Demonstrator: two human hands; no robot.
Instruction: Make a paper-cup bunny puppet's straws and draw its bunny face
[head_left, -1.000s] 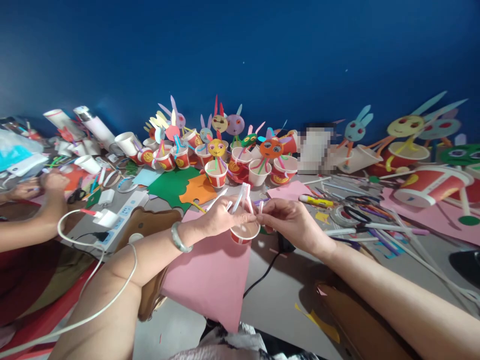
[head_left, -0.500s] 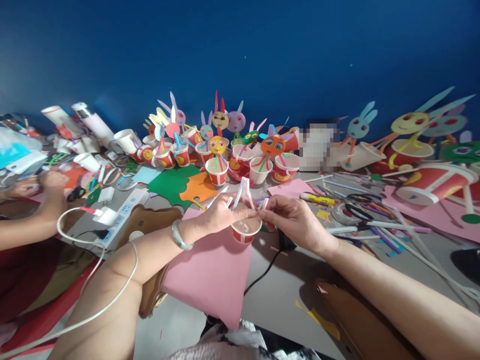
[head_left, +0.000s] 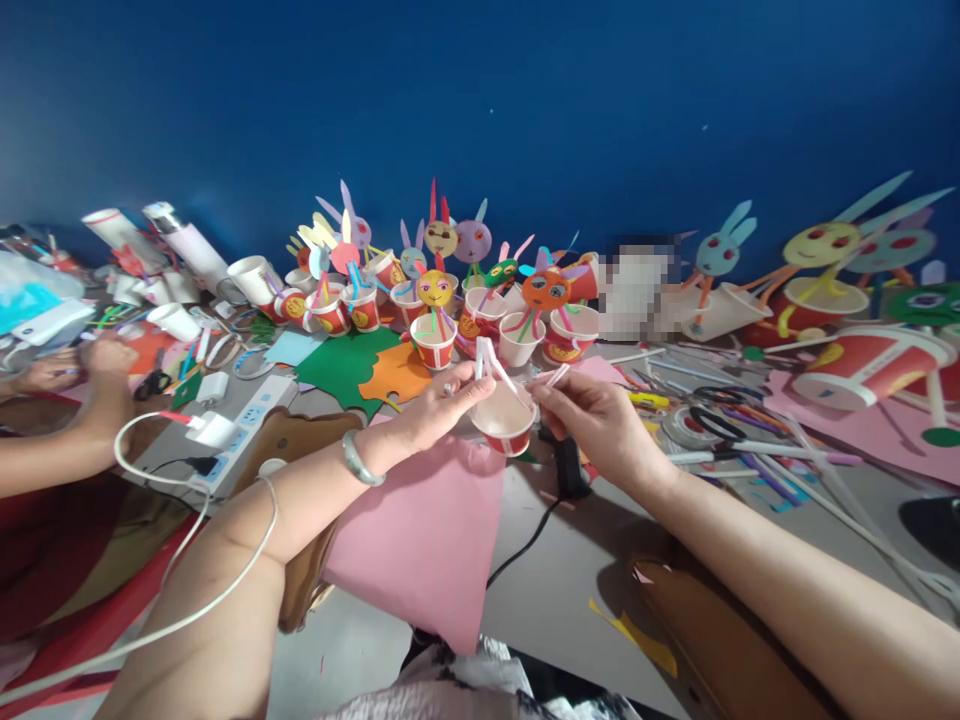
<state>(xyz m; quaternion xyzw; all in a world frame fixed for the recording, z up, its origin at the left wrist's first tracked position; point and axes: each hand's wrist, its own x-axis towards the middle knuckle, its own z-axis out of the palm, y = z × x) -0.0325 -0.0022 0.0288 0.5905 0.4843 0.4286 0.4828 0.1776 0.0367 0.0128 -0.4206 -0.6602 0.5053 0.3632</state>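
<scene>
A red and white paper cup (head_left: 504, 440) is held tilted above the pink sheet, its opening partly facing me. My left hand (head_left: 442, 408) grips the cup at its left side, the thumb by the rim. From inside the cup rises a bent white-pink strip (head_left: 496, 364), peaked at the top like folded legs. My right hand (head_left: 589, 410) is just right of the cup, with thumb and fingertips pinched on a thin white strip (head_left: 556, 375). Whether this strip joins the cup is hard to make out. The left fingers are partly hidden behind the cup.
Several paper cups with rabbit-eared figures (head_left: 435, 290) line the blue wall. A white power strip (head_left: 251, 430) lies at left with cables. A pink sheet (head_left: 420, 530) is below my hands, a black device (head_left: 571, 470) beside it. Another person's arms (head_left: 82, 430) rest at far left.
My hands have parted: the right fingertips moved right from the left thumb. The cup shifted slightly up and right, and my left thumb no longer reaches across its opening.
</scene>
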